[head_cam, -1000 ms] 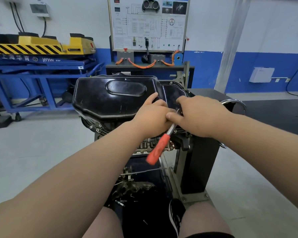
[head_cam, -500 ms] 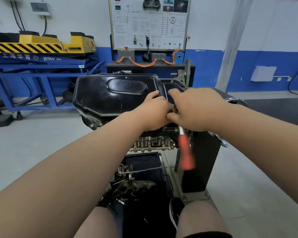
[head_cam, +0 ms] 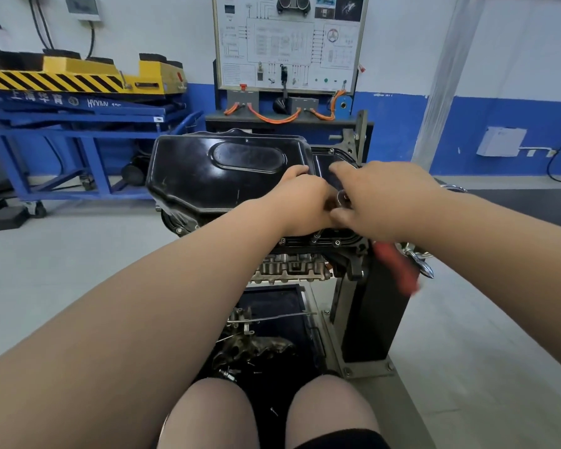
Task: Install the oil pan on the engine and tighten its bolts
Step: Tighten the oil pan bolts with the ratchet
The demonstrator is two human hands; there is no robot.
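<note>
Head view: the black pan (head_cam: 227, 176) sits on the upturned engine (head_cam: 289, 268), which is carried on a stand (head_cam: 376, 319). The right hand (head_cam: 382, 202) is wrapped round a ratchet (head_cam: 397, 270) close to its head, the red handle blurred below the wrist. The left hand (head_cam: 300, 202) rests on the pan right beside the tool head; whether it pinches the socket I cannot tell. Several flange bolts (head_cam: 337, 243) already stand in their holes on the near edge. To do this well, hold the socket square and pressed down, swing in short arcs, snug the bolts evenly crosswise, and spare the thin flange from overtightening.
</note>
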